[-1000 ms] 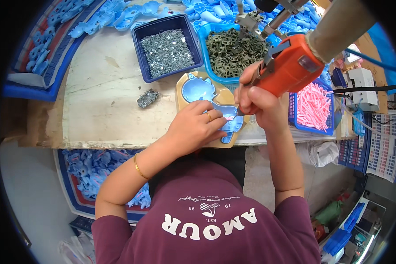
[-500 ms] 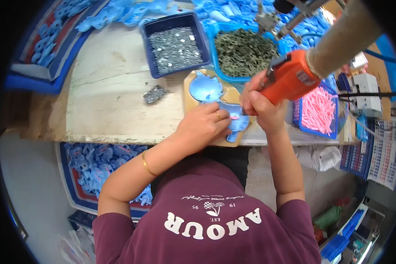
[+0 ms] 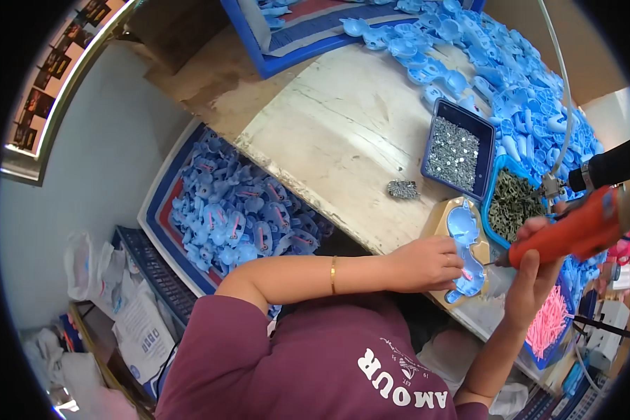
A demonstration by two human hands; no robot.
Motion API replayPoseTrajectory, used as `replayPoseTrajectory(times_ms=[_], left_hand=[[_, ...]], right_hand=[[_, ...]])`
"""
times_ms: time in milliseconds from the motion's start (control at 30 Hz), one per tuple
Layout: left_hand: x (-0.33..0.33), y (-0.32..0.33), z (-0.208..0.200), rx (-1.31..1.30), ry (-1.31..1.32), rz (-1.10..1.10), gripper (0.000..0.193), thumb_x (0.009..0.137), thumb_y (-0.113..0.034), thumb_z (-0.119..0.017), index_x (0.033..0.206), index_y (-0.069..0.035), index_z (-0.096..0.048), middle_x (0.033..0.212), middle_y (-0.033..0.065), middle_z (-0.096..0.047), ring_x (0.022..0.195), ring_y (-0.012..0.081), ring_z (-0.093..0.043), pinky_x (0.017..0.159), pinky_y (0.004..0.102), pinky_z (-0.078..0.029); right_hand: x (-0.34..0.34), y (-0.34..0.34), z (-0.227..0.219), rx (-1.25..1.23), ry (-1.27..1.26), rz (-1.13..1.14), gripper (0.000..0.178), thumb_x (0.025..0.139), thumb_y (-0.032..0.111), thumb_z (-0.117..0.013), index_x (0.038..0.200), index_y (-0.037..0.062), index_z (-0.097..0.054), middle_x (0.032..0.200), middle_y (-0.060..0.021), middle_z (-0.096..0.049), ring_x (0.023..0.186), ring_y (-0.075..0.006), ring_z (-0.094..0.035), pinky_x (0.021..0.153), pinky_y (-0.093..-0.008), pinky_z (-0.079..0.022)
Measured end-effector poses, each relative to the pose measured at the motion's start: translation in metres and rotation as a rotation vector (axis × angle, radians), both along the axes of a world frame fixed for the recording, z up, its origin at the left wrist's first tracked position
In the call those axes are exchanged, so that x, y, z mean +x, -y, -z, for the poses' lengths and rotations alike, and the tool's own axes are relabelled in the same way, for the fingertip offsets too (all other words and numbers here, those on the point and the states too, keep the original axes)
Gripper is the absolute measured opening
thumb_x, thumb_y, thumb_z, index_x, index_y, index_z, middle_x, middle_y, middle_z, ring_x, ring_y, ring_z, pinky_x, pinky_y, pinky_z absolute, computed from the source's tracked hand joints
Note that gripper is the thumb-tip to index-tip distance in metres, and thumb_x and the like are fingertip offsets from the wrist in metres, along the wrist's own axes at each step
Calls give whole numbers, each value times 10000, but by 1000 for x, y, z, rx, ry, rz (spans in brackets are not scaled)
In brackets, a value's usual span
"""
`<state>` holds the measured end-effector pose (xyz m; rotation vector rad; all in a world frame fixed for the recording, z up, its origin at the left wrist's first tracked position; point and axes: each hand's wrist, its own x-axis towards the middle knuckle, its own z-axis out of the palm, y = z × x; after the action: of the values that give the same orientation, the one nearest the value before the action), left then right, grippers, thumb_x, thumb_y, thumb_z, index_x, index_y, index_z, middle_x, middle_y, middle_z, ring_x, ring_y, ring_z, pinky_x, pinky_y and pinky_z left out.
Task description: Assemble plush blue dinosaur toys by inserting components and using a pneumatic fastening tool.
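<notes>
Right hand (image 3: 527, 285) wraps the orange electric screwdriver (image 3: 567, 234) right of the tan jig (image 3: 437, 222); left hand (image 3: 425, 264) (can't tell its grip) should steady the blue plastic shell (image 3: 463, 225).

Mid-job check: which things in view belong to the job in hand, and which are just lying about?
Apparently in the job:
orange power driver, in the right hand
blue moulded part, at the left hand
tan fixture, under that part
silver metal pieces, close by

Seemingly just lying about:
white plastic bags
paper sheet
</notes>
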<state>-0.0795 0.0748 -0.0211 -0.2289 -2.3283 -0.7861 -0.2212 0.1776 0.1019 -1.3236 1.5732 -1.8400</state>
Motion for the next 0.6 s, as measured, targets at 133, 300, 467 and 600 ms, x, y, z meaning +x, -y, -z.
replayPoseTrajectory(times_ms=[133, 300, 467, 600], left_hand=[[27, 8, 9, 85, -21, -149, 254, 813, -212, -748, 1011, -75, -667, 1129, 51, -658, 1050, 265, -596, 909, 385, -508], [34, 9, 7, 147, 5, -173, 313, 824, -203, -741, 1086, -60, -649, 1204, 96, -633, 1097, 301, -583, 944, 414, -493], [34, 18, 5, 168, 89, -214, 474, 814, -204, -743, 1217, -30, -565, 1299, 165, -566, 1208, 375, -523, 1037, 468, -421], [38, 21, 3, 159, 207, -261, 572, 802, -230, -748, 1289, -23, -529, 1340, 156, -540, 1237, 377, -488, 1062, 454, -401]], right_hand=[[12, 10, -27, -15, -286, 191, 446, 1011, 154, -496, 1395, -53, -401, 1265, -159, -592, 1059, -212, -610, 888, -324, -486], [-73, -39, -90, 80, -553, 921, 402, 983, 122, -449, 1356, 24, -563, 1441, -138, -475, 1159, -246, -611, 1015, -393, -462], [-130, 32, -105, -199, -165, 17, 460, 1053, 260, -404, 1493, 126, -409, 1506, -145, -409, 1387, -276, -401, 1174, -450, -279], [-140, 60, -99, 47, -247, 197, 444, 1025, 322, -498, 1390, 72, -539, 1326, -121, -601, 1272, -194, -549, 1075, -327, -406]])
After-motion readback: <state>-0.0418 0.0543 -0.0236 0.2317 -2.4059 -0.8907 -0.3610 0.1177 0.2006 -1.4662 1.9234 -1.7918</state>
